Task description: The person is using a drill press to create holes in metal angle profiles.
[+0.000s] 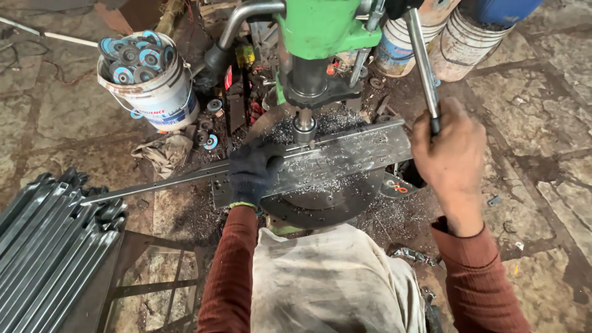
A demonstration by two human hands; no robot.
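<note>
A stack of dark metal bars point(52, 246) is lying nearest, at the left. The long flat steel strip point(320, 159) is being pressed onto the drill table by the gloved left hand point(251, 176), fingers spread flat. The feed lever point(422, 65) is being gripped by the right hand point(450, 160), fingers closed. Beyond, the green drill press point(324, 31) is being flanked by a white bucket of grinding discs point(154, 83).

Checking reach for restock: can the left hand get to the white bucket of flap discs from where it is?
Probably yes. The gloved left hand presses on the steel bar, so it must let go first. The white bucket stands up-left, its top open, with only low scrap between.
</note>
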